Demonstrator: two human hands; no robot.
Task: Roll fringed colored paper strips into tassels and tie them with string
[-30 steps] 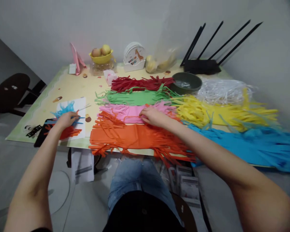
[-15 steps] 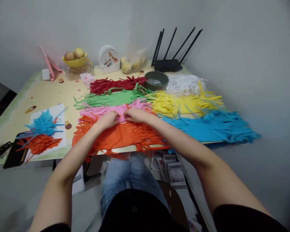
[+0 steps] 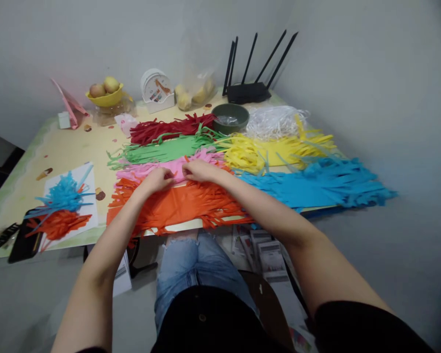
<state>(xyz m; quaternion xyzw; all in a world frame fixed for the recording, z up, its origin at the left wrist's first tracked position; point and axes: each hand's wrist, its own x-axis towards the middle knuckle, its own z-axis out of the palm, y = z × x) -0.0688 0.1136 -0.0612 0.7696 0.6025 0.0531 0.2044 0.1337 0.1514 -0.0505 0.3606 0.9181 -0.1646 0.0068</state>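
Note:
My left hand [image 3: 159, 179] and my right hand [image 3: 198, 171] are close together over the seam between a pink fringed sheet [image 3: 202, 156] and an orange fringed sheet [image 3: 178, 203]. The fingers of both are curled into a pinch, with fingertips down at the pink sheet's near edge. A small orange bit shows by the fingertips; what they grip is too small to make out. Orange lies nearest me, partly under my forearms. Behind the pink one is a green fringed sheet [image 3: 172, 148], then a dark red fringed bundle [image 3: 171, 128].
To the right lie a yellow fringed sheet [image 3: 275, 151] and a blue one [image 3: 308, 189]. Behind are a dark green bowl [image 3: 231, 128], white strips [image 3: 277, 121] and a black router [image 3: 249, 93]. At left, blue and orange tufts [image 3: 64, 193] rest on white paper beside a phone [image 3: 24, 242].
The view has shifted slightly, so the table's things sit a little further left. Both hands stay pinched at the same seam between pink and orange.

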